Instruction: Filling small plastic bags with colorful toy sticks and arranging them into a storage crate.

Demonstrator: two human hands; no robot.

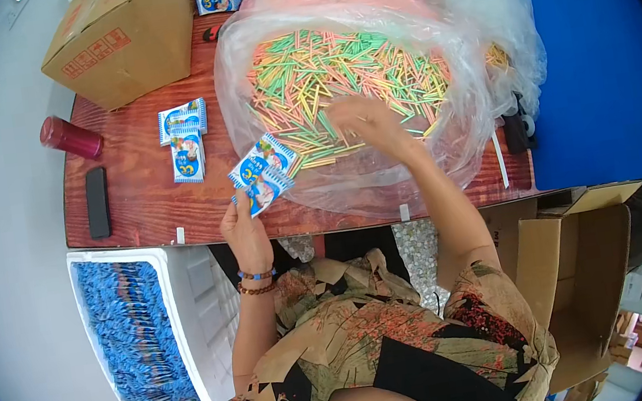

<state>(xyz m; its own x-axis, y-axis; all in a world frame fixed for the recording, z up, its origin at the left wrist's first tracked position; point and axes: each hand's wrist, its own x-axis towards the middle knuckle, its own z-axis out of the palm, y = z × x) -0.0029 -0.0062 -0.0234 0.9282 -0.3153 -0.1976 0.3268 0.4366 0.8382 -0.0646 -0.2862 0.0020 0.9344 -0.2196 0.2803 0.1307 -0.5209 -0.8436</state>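
Note:
My left hand (242,225) is closed on small blue-and-white printed packets (260,178), overlapping in a fan at the near left edge of a clear plastic bag (233,58). The bag lies wide open and holds a heap of thin pastel sticks (320,67) in green, yellow and pink. Over the near middle of that heap is my right hand (363,122), palm down. Its fingers are blurred, so whether any stick is between them does not show.
Left of the bag lie more packets (187,153), a black phone (97,202), a red cylinder (72,137) and a closed cardboard box (131,51). A white foam box (168,302) full of blue packets stands below left. An open carton (582,271) is below right, beside a blue panel (600,74).

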